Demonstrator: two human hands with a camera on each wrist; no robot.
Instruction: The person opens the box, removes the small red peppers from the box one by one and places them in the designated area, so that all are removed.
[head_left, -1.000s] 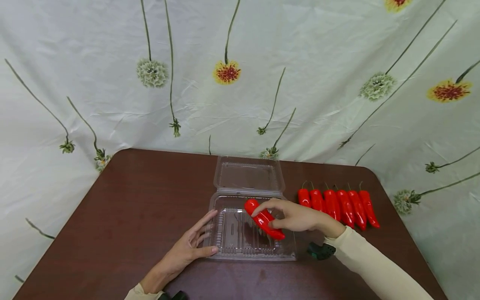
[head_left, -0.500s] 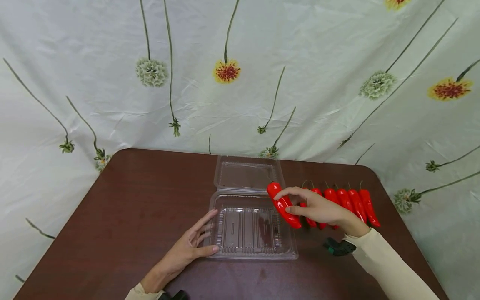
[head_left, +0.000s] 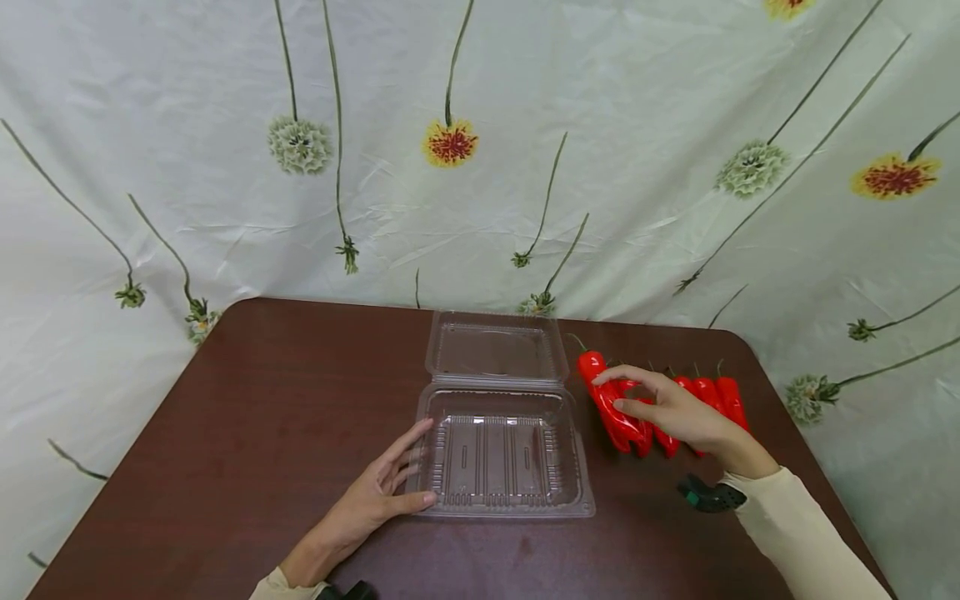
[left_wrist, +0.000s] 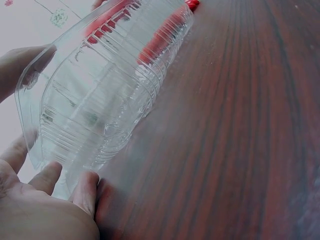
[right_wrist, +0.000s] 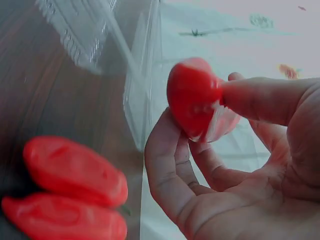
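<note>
Out of the clear box (head_left: 501, 454) comes the red pepper (head_left: 609, 398), gripped by the right hand (head_left: 678, 412), joining the pepper row (head_left: 712, 400) at 3 o'clock. Left hand (head_left: 375, 496) rests open against the box.

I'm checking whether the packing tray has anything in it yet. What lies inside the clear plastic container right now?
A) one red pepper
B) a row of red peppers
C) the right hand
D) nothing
D: the clear plastic container shows only its ribbed bottom, while the right hand holds a red pepper over the table, beside the other peppers.
</note>
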